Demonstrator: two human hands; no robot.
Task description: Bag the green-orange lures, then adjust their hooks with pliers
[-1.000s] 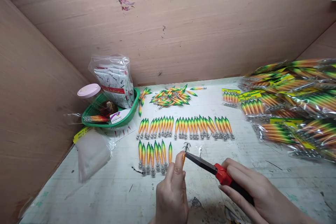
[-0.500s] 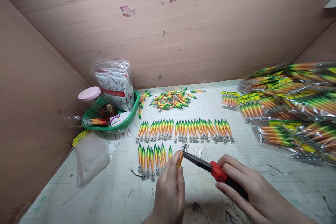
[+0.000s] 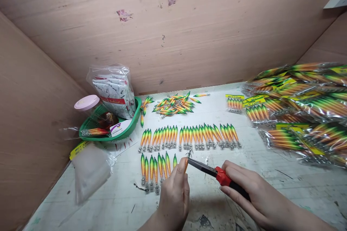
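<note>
My left hand [image 3: 173, 196] is closed round one orange-green squid lure [image 3: 185, 164], held upright with its hooks [image 3: 189, 152] at the top. My right hand [image 3: 252, 196] grips red-and-black pliers [image 3: 217, 175], whose dark jaws meet the lure's hook end. Just left of my hands lies a short row of lures [image 3: 155, 168] on the white table [image 3: 108, 202]. Behind it runs a long row of lures [image 3: 188, 136], and a loose pile of lures [image 3: 175, 103] lies near the back wall.
A green basket [image 3: 132, 121] at the left holds a bag of packets [image 3: 115, 90] and a pink-lidded jar [image 3: 87, 103]. An empty clear bag [image 3: 90, 169] lies in front of it. Bagged lures with yellow labels [image 3: 300, 110] are heaped at the right. Plywood walls close in the back and sides.
Both hands have stayed together on the lure and pliers, shifting slightly left and down in view as the camera tilts. The grip looks the same.
</note>
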